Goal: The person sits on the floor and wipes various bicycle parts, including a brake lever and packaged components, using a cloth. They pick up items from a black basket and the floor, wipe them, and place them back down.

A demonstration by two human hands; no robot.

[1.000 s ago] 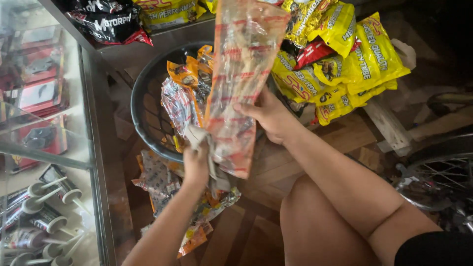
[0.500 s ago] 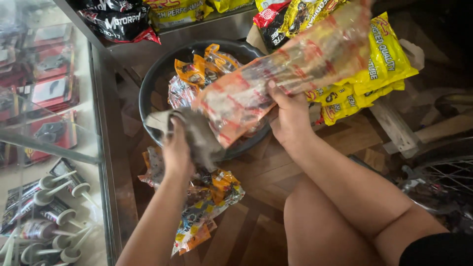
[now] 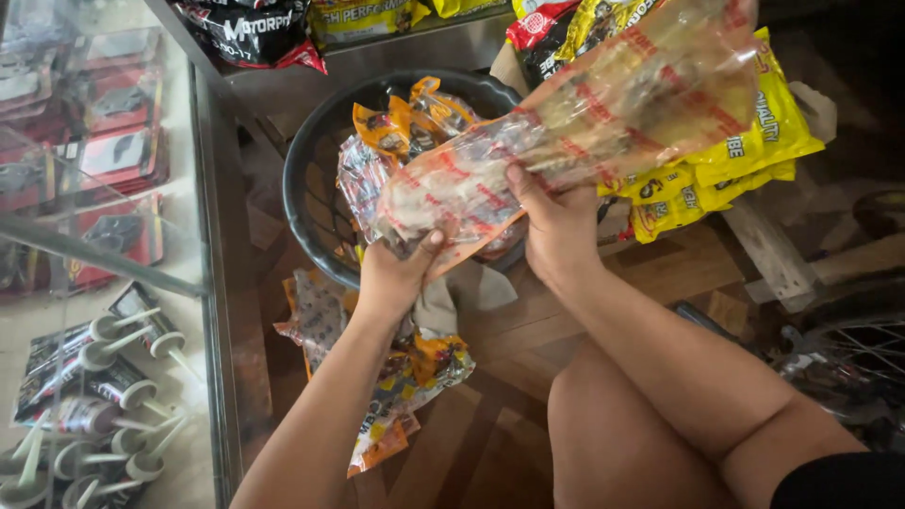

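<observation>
Wooden flooring [image 3: 603,320] is filling the lower frame, with a glass cabinet [image 3: 104,236] at left and a black basket [image 3: 316,179] above centre. Both hands are gripping a long clear bag [image 3: 584,132] slanting toward upper right: left hand [image 3: 401,273] clutching its lower end with a grey cloth [image 3: 443,302], right hand [image 3: 556,226] wrapping its middle.

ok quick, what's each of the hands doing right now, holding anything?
Left hand: closed on the lower end of the long clear red-printed packet, a grey cloth beneath it.
Right hand: closed on the same packet's middle.
</observation>
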